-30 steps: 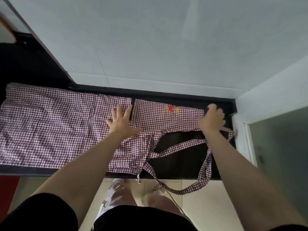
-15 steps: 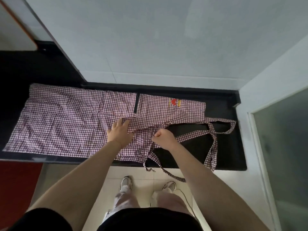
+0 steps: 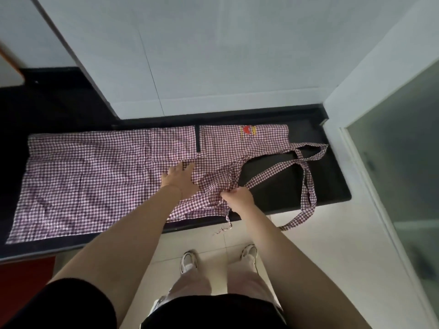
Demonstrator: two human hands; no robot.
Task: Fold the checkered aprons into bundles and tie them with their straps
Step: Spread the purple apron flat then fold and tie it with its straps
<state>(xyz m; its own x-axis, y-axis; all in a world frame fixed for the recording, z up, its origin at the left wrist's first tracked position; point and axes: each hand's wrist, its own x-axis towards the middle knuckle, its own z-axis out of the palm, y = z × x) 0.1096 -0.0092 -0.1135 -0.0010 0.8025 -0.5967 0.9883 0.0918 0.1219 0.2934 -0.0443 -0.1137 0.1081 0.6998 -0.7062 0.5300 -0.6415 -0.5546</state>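
On counter (image 3: 297,184), apron (image 3: 95,176), hands seemingly gripping

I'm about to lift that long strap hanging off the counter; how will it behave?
Probably floppy: the strap drapes over the counter edge and loops on itself. Likely light, being thin checkered fabric. It may drag the apron, which the left hand presses.
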